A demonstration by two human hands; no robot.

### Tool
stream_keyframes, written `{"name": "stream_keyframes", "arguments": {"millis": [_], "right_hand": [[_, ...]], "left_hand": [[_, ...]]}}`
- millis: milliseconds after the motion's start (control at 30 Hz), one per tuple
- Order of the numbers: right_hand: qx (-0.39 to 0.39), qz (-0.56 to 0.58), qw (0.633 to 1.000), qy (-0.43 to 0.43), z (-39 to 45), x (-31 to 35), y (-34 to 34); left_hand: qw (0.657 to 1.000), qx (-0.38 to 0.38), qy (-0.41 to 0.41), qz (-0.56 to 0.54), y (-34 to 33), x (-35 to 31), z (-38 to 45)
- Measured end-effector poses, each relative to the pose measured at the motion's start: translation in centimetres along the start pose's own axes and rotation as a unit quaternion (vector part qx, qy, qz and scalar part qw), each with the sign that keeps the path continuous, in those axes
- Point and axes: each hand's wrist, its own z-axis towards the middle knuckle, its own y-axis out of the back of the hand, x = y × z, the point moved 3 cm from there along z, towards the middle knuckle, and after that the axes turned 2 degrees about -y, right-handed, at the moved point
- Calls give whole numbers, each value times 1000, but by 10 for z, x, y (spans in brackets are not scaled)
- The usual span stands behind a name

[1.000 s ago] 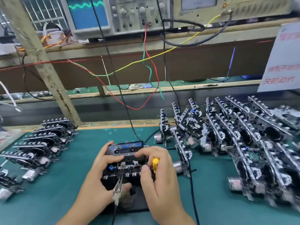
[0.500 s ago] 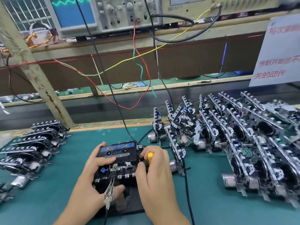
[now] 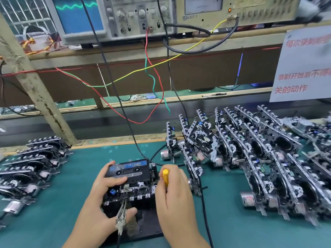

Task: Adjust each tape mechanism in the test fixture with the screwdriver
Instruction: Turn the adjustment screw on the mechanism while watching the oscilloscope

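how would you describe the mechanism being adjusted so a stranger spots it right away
Start at the green bench mat and look at its front centre, between the person's two hands. The tape mechanism there sits on a black fixture, and unlike the bare stacked units left and right, it holds a blue-labelled cassette.

left: mechanism rows [image 3: 34, 165] block | right: upright mechanisms [image 3: 250, 154] crowd | front: bare mat [image 3: 241, 235] free

Left hand [image 3: 100, 197] thumb slid onto the cassette [image 3: 129, 170].

Mat [image 3: 223, 230] lower frame: matt teal, smooth. Cassette [image 3: 129, 170] center: glossy black plastic. Screwdriver handle [image 3: 165, 177]: yellow plastic. Clip [image 3: 121, 214]: shiny metal. Post [image 3: 35, 86] upper left: rough, flaking paint.
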Motion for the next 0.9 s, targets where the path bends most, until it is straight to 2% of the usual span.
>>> {"name": "stream_keyframes", "arguments": {"millis": [233, 367, 433, 500, 533, 567, 633, 667, 733, 800, 900], "right_hand": [[-12, -15, 1000, 7, 3, -4, -2], [-47, 16, 999, 16, 3, 0, 5], [-76, 10, 996, 34, 3, 0, 6], [-112, 20, 991, 65, 4, -2, 8], [-132, 25, 987, 84, 6, -2, 10], [-150, 26, 983, 98, 7, -2, 11], [-182, 16, 977, 114, 7, 1, 12], [-194, 17, 973, 120, 7, 3, 14], [-212, 20, 968, 131, 8, 9, 17], [-220, 26, 966, 131, 11, 16, 19], [-235, 42, 966, 99, 14, 26, 20]], "left_hand": [[1000, 3, -8, -23, -1, 0, 2], [1000, -3, 6, -26, 1, -4, 2], [1000, 14, 8, -20, 0, -2, 3], [999, -5, 12, -38, -2, 7, 16], [996, -1, 53, -70, -2, 8, 25], [988, 40, 69, -130, -1, 9, 24], [950, 68, 187, -241, -5, 13, 39], [926, 50, 240, -288, -8, 13, 47], [904, -18, 303, -301, -7, 7, 52], [888, -48, 321, -326, -9, 1, 51], [887, -35, 305, -345, -8, -6, 50]]}}
